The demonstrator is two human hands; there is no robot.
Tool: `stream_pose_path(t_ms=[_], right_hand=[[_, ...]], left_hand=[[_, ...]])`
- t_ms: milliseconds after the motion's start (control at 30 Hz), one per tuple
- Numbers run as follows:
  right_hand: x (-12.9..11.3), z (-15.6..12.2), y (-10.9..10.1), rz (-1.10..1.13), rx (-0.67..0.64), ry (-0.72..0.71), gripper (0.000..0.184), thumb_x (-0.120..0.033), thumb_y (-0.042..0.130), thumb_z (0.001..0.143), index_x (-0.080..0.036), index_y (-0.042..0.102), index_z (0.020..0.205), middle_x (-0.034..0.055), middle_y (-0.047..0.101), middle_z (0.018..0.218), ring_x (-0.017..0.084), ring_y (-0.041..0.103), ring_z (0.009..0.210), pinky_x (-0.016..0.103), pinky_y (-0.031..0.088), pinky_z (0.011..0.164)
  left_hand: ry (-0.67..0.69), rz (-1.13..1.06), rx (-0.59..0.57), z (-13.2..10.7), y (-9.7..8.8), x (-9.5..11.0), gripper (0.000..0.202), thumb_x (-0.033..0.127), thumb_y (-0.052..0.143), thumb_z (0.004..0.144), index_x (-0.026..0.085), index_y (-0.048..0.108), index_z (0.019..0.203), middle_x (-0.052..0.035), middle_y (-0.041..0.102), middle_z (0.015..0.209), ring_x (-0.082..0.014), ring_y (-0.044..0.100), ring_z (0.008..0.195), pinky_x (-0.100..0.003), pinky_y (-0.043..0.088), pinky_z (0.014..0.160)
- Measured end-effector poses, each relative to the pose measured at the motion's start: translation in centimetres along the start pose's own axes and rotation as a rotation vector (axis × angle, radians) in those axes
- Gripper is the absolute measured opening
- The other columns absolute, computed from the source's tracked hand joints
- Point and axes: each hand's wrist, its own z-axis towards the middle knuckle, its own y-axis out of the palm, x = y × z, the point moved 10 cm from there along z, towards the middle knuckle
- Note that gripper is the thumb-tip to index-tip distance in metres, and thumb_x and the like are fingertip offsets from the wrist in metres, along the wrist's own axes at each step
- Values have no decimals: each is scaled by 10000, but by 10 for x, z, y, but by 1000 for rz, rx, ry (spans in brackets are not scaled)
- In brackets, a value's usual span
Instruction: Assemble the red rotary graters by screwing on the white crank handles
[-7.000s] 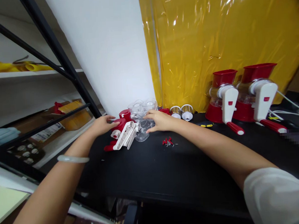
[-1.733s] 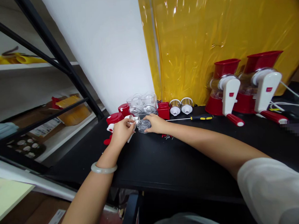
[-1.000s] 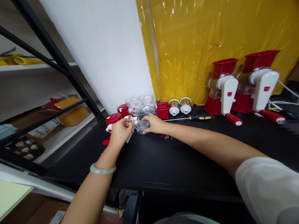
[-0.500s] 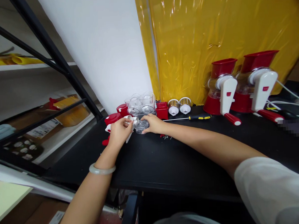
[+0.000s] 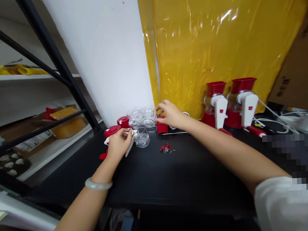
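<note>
Left hand [image 5: 117, 143], left of frame centre: fingertips drawn together at white crank part [image 5: 130, 147]; grip unclear. Right hand [image 5: 172, 115], centre: thumb and fingers parted beside red box-like part [image 5: 162, 128]; contact unclear. Clear plastic housings [image 5: 147, 123]: centre, between hands. Small red pieces [image 5: 168, 146]: lower centre.
</note>
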Motion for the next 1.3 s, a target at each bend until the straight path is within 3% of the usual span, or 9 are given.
stream_pose_path(t_ms=[100,233,333,400,567,733,1000,1167,1300], right_hand=[[19,-16,-72,-135,128,33,194,-288,770,805,-171,641,890,79,574,945,225,592,873,395,491,833],[67,-40,-152,-340,235,153,205,-375,683,848,-196,600,790,71,593,810,242,579,815,424,483,835],[113,-53,-208,-458,407,316,250,-353,654,844,-167,638,1011,156,623,1052,329,577,1081,500,452,974],[145,-57,-233,-478,475,440,526,-362,711,791,-135,578,1246,215,556,1274,379,498,1270,544,395,1071],[216,-47,-225,-174,320,659,898,-408,809,695,-144,415,1458,233,490,1460,368,495,1354,494,407,1115],[238,-50,-209,-42,344,775,889,-343,848,643,-148,467,1423,222,550,1435,345,556,1312,468,444,1090],[222,-64,-219,-87,442,727,885,-391,847,663,-139,482,1429,228,555,1446,337,565,1315,465,455,1092],[191,-61,-236,-269,385,693,891,-422,842,667,-69,514,1416,254,555,1436,377,537,1346,473,430,1116],[159,-63,-251,-347,388,694,760,-471,812,697,-57,600,1299,237,663,1247,365,635,1191,464,503,1006]], left_hand=[[99,39,20,3,-7,19,265,408,577,872,189,726,873,-35,728,692,-184,685,631,-267,502,654],[196,5,-33,5,-9,47,286,417,557,881,184,723,888,-35,739,719,-189,694,648,-275,501,647],[247,-34,-84,5,-9,72,299,441,554,883,192,720,883,-34,741,723,-194,699,657,-280,497,641],[269,-40,-117,4,-7,89,303,444,550,887,193,719,874,-35,737,709,-198,696,652,-285,487,629],[317,-89,-118,5,-1,125,292,417,535,906,195,722,873,-36,737,707,-193,689,654,-284,471,630],[284,-129,-164,4,17,136,287,396,527,909,191,727,880,-44,743,727,-189,680,656,-283,458,621],[215,-130,-218,6,19,117,305,433,529,887,200,726,900,-48,740,723,-215,690,672,-312,484,658],[166,-175,-233,11,9,114,350,480,534,876,203,709,999,-44,738,729,-232,700,681,-319,497,654],[165,-214,-220,11,2,125,371,481,546,873,207,681,1083,-46,751,794,-236,719,736,-337,523,721]])
